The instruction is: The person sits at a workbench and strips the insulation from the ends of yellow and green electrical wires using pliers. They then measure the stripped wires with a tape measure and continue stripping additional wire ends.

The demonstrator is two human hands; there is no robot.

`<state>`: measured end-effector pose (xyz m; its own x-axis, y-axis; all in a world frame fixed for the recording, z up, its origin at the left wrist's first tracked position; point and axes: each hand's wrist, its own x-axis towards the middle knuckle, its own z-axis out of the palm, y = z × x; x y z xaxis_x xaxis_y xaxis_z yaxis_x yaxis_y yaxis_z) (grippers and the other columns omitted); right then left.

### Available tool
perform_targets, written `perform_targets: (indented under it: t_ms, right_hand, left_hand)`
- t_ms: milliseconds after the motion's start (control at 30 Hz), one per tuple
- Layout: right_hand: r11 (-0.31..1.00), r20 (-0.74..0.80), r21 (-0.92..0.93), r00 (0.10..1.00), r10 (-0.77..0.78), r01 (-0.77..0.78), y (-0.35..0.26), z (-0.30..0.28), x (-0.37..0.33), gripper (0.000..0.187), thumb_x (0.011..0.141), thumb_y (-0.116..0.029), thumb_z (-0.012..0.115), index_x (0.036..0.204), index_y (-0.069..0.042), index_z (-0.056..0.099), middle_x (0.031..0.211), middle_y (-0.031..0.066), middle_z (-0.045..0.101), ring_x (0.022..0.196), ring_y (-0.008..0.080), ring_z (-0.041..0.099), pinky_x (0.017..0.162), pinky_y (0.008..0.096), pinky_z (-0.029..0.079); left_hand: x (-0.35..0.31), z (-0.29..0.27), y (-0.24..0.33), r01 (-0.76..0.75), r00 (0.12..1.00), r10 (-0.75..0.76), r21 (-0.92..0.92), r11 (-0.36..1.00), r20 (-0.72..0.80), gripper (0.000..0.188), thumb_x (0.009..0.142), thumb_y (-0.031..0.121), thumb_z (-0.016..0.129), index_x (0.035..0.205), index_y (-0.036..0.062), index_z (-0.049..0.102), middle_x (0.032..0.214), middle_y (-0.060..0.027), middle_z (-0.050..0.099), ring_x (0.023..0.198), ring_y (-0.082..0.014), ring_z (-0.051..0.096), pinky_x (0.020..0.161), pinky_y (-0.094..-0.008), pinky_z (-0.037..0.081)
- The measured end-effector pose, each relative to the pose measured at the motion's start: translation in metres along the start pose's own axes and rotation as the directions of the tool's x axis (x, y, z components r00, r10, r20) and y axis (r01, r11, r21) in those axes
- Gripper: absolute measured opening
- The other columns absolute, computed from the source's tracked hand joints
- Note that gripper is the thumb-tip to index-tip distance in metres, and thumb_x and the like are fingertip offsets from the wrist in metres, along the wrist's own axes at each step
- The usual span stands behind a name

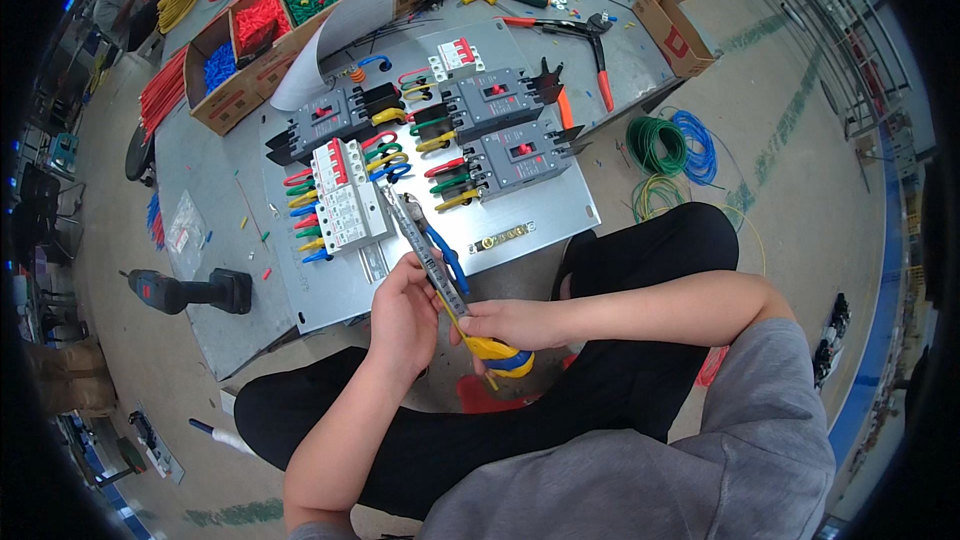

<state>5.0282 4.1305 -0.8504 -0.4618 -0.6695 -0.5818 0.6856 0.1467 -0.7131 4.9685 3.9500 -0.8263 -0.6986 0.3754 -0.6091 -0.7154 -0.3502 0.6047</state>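
My right hand (500,324) grips a yellow and blue tape measure (505,357) above my lap. Its blade (420,245) is drawn out, slanting up and left over the metal mounting plate (450,235). My left hand (405,310) pinches that blade partway along, at the plate's near edge. Blue-handled pliers (447,258) are beside the blade; whether a finger touches them I cannot tell. On the plate sit a row of small white breakers (345,205) with coloured wire loops, and large grey breakers (520,155). A brass terminal bar (503,237) lies near the front edge.
A cardboard box (235,115) of coloured caps stands at the far left, a curled paper sheet (325,45) against it. A cordless driver (190,290) lies at left. Red-handled cutters (600,65) are at back right. Coiled wires (657,147) rest on the floor.
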Motion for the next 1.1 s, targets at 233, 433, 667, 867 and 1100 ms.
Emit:
perform_targets:
  t_ms: [233,433,667,867,1100]
  right_hand:
    - [1.000,0.000,-0.003,1.000,-0.010,0.010,0.0025,-0.0007,0.0022,0.039,0.114,-0.038,0.030,0.126,-0.007,0.050,0.097,0.0100,0.071,0.093,0.0203,0.070,0.087,0.0370,0.054]
    - [1.000,0.006,-0.005,1.000,-0.013,0.013,0.0060,-0.0018,0.0045,0.039,0.114,-0.038,0.029,0.126,-0.008,0.050,0.097,0.0098,0.071,0.093,0.0202,0.070,0.087,0.0373,0.054]
    - [1.000,0.010,-0.003,1.000,-0.016,0.016,0.0073,-0.0023,0.0048,0.039,0.114,-0.038,0.028,0.125,-0.008,0.050,0.098,0.0094,0.071,0.093,0.0201,0.070,0.088,0.0375,0.054]
    - [1.000,0.010,-0.023,1.000,0.001,0.000,0.0021,-0.0006,0.0016,0.040,0.114,-0.039,0.029,0.126,-0.008,0.050,0.098,0.0089,0.071,0.093,0.0200,0.070,0.088,0.0378,0.053]
    - [1.000,0.016,-0.011,1.000,-0.004,0.004,0.0043,-0.0011,0.0031,0.040,0.113,-0.039,0.029,0.127,-0.007,0.050,0.098,0.0092,0.071,0.093,0.0202,0.070,0.088,0.0378,0.053]
  left_hand:
    - [0.0023,-0.0010,-0.0022,0.003,1.000,-0.003,-0.001,1.000,-0.003,0.025,0.094,0.013,0.044,0.113,0.0080,0.059,0.098,-0.0026,0.058,0.088,-0.0153,0.052,0.087,-0.0337,0.045]
    - [0.0064,-0.0052,-0.0064,-0.002,1.000,0.002,-0.031,1.000,0.002,0.031,0.085,0.006,0.045,0.112,0.0056,0.058,0.098,-0.0040,0.057,0.086,-0.0161,0.050,0.085,-0.0325,0.045]
    - [0.0052,-0.0043,-0.0057,0.004,1.000,-0.003,-0.054,0.999,0.025,0.036,0.079,0.000,0.043,0.112,0.0035,0.057,0.099,-0.0074,0.056,0.091,-0.0201,0.054,0.088,-0.0354,0.049]
    - [0.0043,-0.0042,-0.0057,-0.004,0.999,0.006,-0.047,0.999,0.038,0.036,0.079,-0.001,0.042,0.111,0.0038,0.057,0.098,-0.0071,0.054,0.091,-0.0194,0.053,0.088,-0.0356,0.048]
    - [0.0058,-0.0049,-0.0069,0.002,0.999,0.000,-0.056,0.998,0.040,0.035,0.079,-0.001,0.041,0.110,0.0041,0.057,0.098,-0.0070,0.054,0.090,-0.0189,0.052,0.087,-0.0350,0.049]
